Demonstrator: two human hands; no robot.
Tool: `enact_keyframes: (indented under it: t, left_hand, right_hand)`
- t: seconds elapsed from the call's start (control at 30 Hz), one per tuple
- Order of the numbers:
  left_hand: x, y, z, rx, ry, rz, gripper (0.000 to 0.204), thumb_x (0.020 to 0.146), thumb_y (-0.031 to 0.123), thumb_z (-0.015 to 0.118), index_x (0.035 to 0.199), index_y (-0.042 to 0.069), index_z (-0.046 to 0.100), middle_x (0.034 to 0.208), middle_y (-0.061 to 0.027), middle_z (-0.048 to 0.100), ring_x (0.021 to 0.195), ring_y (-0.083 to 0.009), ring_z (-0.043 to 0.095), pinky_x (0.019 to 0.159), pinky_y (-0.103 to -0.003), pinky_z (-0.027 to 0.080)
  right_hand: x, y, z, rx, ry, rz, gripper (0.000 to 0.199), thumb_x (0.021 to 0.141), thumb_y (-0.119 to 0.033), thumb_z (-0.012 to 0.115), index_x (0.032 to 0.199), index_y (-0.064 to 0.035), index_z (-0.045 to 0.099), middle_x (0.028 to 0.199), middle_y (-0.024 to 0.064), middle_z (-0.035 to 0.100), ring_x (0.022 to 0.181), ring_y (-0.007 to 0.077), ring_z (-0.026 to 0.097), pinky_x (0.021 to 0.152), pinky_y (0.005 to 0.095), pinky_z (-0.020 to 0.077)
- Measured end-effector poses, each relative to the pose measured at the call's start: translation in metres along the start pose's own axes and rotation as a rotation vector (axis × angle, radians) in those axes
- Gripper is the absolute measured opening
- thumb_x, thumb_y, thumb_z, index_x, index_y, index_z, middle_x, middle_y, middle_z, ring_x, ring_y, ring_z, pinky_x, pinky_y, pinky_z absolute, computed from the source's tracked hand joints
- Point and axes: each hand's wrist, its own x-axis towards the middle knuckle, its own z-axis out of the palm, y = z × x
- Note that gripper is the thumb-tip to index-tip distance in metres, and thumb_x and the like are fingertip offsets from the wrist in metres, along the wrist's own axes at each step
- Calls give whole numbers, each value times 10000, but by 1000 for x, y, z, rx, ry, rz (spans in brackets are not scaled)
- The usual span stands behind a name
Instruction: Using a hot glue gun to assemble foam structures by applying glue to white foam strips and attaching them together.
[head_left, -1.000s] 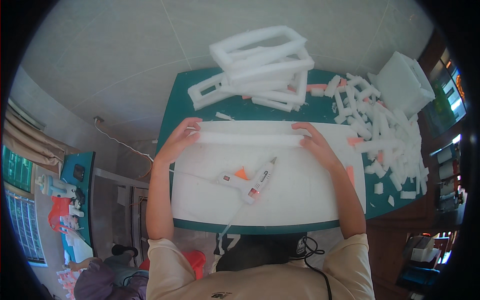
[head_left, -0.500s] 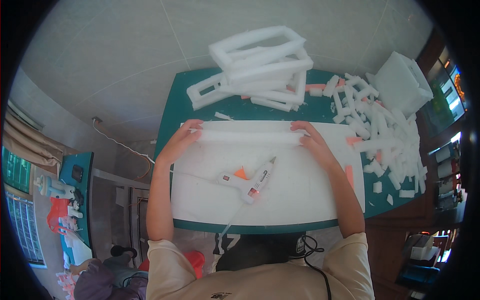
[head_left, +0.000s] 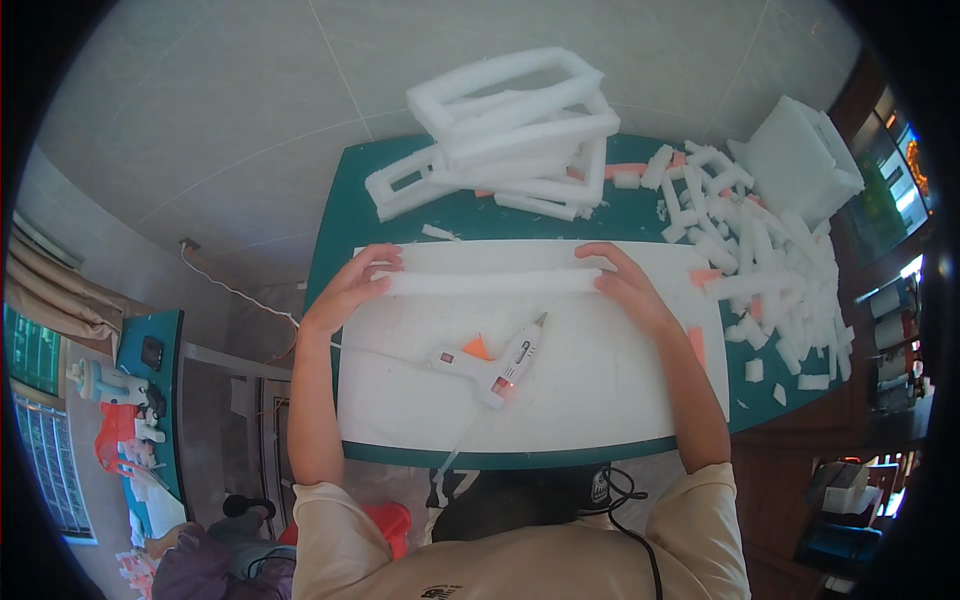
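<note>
A long white foam strip (head_left: 490, 283) lies sideways near the far part of a white board. My left hand (head_left: 358, 285) grips its left end, thumb on the near side and fingers beyond. At the opposite end my right hand (head_left: 628, 287) closes on the strip in the same way. Between my forearms a white hot glue gun (head_left: 508, 368) rests on its side, nozzle pointing away to the right, with an orange piece (head_left: 477, 347) beside it. A clear glue stick (head_left: 465, 440) sticks out of the gun's rear toward me.
The white board (head_left: 400, 400) covers much of the green table (head_left: 335, 225). White foam frames (head_left: 510, 130) are stacked at the back. Loose foam pieces (head_left: 760, 250) pile up on the right beside a big foam block (head_left: 800, 160). Another person (head_left: 220, 560) is at lower left.
The foam strip looks narrower and sits slightly nearer to me, as if turned a little between my hands. The whole view has shifted slightly; the glue gun stays on the board.
</note>
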Motion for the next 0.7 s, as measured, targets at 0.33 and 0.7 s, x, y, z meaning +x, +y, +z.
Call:
enact_keyframes:
  t: [0.33,0.7]
  left_hand:
    - [-3,2,-4,41,-85,4,609,800,277,701,1320,60,471,1278,-82,496,1233,-224,462,1051,-350,336]
    - [-5,5,-3,-119,-104,-6,664,717,89,768,1318,70,486,1329,-44,462,1261,-203,422,1036,-336,346]
  right_hand:
    - [0,3,-5,30,-101,16,498,762,-139,537,1258,-98,520,1324,64,491,1224,223,490,1033,336,350]
    - [-3,-1,-16,41,-222,52,522,767,-19,534,1283,-95,494,1372,103,455,1332,300,407,1059,369,370]
